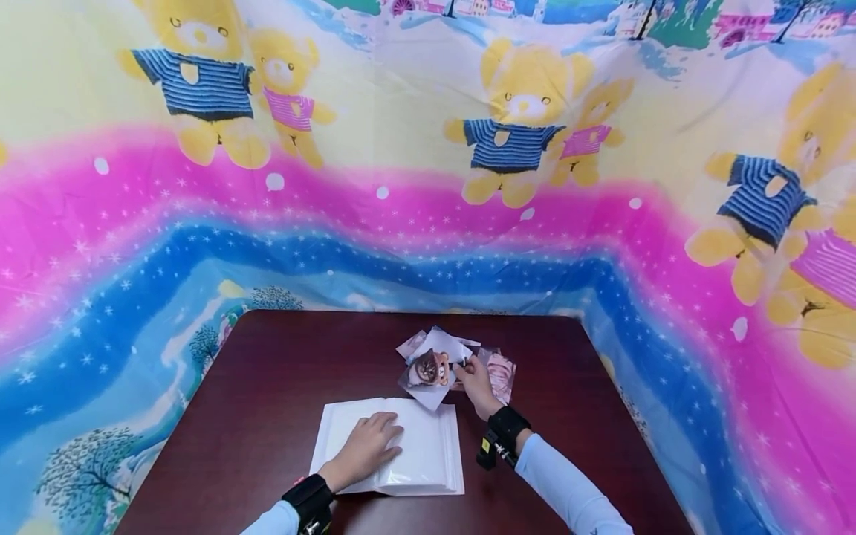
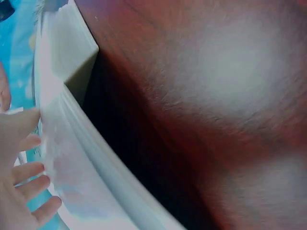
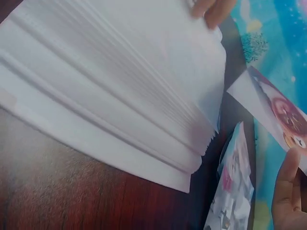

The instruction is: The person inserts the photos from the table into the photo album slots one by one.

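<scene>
A photo album point(image 1: 424, 446) with white pages lies spread on the table. My left hand point(image 1: 364, 449) rests on its left-hand pages, the fingers relaxed and slightly apart. In the left wrist view, the fingers of that hand point(image 2: 21, 167) show beside the album's pages point(image 2: 81, 163). Beyond the album, my right hand point(image 1: 478, 383) pinches a photo print point(image 1: 428, 370) showing a round brown picture and a bear figure. The right wrist view shows the thumb point(image 3: 288, 175) on the lifted print point(image 3: 288, 115).
Several loose photos point(image 1: 501, 374) lie in a pile under and beside my right hand. The dark red-brown table point(image 1: 301, 364) ends against a printed cloth point(image 1: 374, 193) with teddy bears at the back and sides.
</scene>
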A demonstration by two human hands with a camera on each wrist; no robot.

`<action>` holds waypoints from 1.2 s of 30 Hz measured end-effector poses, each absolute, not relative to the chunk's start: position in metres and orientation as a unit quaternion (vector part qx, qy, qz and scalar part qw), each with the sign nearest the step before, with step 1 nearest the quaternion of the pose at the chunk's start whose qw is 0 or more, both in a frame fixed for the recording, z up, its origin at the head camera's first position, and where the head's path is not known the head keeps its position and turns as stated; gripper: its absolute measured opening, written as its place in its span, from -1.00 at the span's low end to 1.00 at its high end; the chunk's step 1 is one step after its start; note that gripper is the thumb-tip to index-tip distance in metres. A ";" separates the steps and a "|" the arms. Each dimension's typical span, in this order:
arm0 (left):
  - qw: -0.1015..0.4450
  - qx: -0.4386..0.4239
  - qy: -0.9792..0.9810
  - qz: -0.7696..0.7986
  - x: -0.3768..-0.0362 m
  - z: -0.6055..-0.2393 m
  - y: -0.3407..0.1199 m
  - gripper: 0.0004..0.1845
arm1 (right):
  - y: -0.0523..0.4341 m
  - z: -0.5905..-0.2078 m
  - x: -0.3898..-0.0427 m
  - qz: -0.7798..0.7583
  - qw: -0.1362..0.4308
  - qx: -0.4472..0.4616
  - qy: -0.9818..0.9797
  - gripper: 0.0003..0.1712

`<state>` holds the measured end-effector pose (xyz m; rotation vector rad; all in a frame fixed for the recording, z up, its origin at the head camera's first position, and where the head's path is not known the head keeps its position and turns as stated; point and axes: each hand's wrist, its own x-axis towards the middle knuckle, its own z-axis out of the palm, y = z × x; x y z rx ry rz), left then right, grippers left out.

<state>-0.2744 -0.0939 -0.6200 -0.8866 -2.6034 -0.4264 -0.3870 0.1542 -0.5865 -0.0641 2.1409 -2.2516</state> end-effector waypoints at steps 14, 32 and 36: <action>0.089 -0.387 -0.917 -0.034 -0.298 -0.615 -0.078 -0.40 | 0.123 -0.597 -0.398 -0.727 0.033 -0.002 0.686 -0.88; 0.182 -0.399 -0.897 -0.051 -0.300 -0.632 -0.078 -0.39 | 0.125 -0.609 -0.401 -0.714 0.042 -0.011 0.698 -0.64; 0.188 -0.395 -0.897 -0.055 -0.298 -0.631 -0.080 -0.39 | 0.132 -0.612 -0.404 -0.696 0.041 -0.016 0.717 -0.73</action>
